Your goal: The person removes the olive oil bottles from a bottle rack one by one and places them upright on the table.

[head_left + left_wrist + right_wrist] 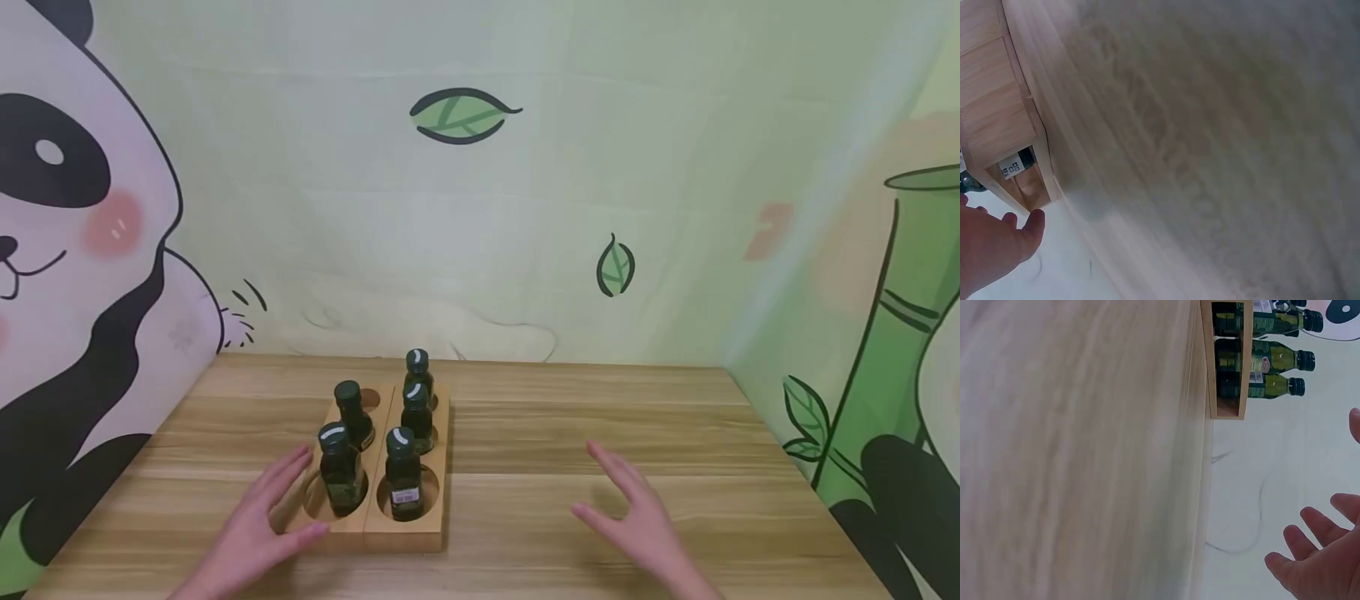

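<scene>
A pale wooden rectangular holder with round holes (pixel 405 543) sits left of centre on a light brown, wood-grained desk (pixel 525 467). Five dark green, glass-like bottles with dark screw caps (pixel 403 471) stand in it, three in the right-hand row, two in the left; the far-left hole has no bottle. The holes, wider than the bottles, probably stop them toppling while allowing some play.

The left hand (pixel 258 525) is beside the holder's near left corner, thumb and fingers well parted, holding nothing; whether it touches the wood is unclear. The right hand (pixel 633 529) is over the desk, well apart from the holder, fingers spread and empty. Held wide on either side, the hands seem to leave the bottles unobstructed.

The head view alone shows the whole arrangement from above. The right wrist view reveals the holder's open side: bottle bases show beneath the top board, probably borne by a lower one, and a label with a red emblem (pixel 1265 364) appears. The left wrist view picks out a white label with a square code (pixel 1011 165) inside.
</scene>
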A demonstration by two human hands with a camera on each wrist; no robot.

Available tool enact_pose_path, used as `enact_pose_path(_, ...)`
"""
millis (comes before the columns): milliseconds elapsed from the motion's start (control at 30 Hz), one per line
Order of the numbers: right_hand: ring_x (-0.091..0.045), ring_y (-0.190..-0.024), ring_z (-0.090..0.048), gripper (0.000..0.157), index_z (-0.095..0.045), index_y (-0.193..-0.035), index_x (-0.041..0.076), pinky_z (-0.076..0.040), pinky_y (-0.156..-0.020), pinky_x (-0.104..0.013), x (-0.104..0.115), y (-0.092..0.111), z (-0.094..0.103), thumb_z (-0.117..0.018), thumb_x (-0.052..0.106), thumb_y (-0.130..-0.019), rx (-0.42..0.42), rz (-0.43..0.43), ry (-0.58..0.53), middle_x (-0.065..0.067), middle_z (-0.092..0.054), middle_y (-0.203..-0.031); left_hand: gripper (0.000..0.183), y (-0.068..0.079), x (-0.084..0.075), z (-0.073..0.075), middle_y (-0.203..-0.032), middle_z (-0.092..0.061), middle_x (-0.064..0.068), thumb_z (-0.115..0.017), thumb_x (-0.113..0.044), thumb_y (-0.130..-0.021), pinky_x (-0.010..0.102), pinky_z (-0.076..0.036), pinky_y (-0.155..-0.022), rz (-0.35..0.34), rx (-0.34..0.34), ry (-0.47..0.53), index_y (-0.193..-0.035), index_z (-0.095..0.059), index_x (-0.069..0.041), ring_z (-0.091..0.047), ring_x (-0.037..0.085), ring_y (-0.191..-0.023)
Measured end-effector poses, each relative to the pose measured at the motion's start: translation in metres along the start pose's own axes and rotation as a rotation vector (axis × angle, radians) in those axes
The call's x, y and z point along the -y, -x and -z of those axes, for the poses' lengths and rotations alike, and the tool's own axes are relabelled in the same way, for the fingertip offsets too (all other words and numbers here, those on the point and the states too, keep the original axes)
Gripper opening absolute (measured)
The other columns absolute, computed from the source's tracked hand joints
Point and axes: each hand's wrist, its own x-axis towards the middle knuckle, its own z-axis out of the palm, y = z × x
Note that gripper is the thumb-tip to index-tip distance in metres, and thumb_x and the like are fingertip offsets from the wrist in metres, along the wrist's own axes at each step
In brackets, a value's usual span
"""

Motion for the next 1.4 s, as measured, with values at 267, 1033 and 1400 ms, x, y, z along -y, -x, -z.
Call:
enact_pose_path(267,-0.039,-0.132,-0.044,0.074,-0.05,-0.146,0.014,-0.035,-0.1,-0.069,0.006,-0.001,-0.009,-0.083,0.027,-0.081,0.017,0.001,-0.077,-0.011,-0.052,-0.144,0.089,0.001,0.004,-0.003,-0.152,-0.037,0.02,-0.087,-0.038,-0.074,0.078,-0.031,-0.091,-0.004,0.004,0.02,-0.144,-0.048,-0.001,-0.037,0.05,-0.131)
enact_pose_path(1033,-0.025,-0.123,-0.054,0.059,-0.06,-0.134,0.009,-0.041,-0.107,-0.039,0.024,-0.014,-0.045,-0.083,0.012,-0.08,0.026,-0.033,-0.296,-0.002,-0.061,-0.133,0.087,-0.004,0.01,-0.009,-0.147,-0.045,0.017,-0.084,-0.049,-0.075,0.067,-0.037,-0.098,0.077,0.048,0.012,-0.14,-0.053,0.001,-0.041,0.044,-0.131)
enact_pose_path(1400,-0.023,-0.123,-0.054,0.06,-0.059,-0.134,0.008,-0.039,-0.108,-0.036,0.042,-0.026,-0.063,-0.083,0.012,-0.079,0.056,-0.056,-0.415,-0.002,-0.061,-0.132,0.09,-0.003,0.009,-0.01,-0.147,-0.042,0.016,-0.083,-0.051,-0.075,0.066,-0.036,-0.101,0.113,0.064,0.051,-0.14,-0.052,0.003,-0.039,0.043,-0.133)
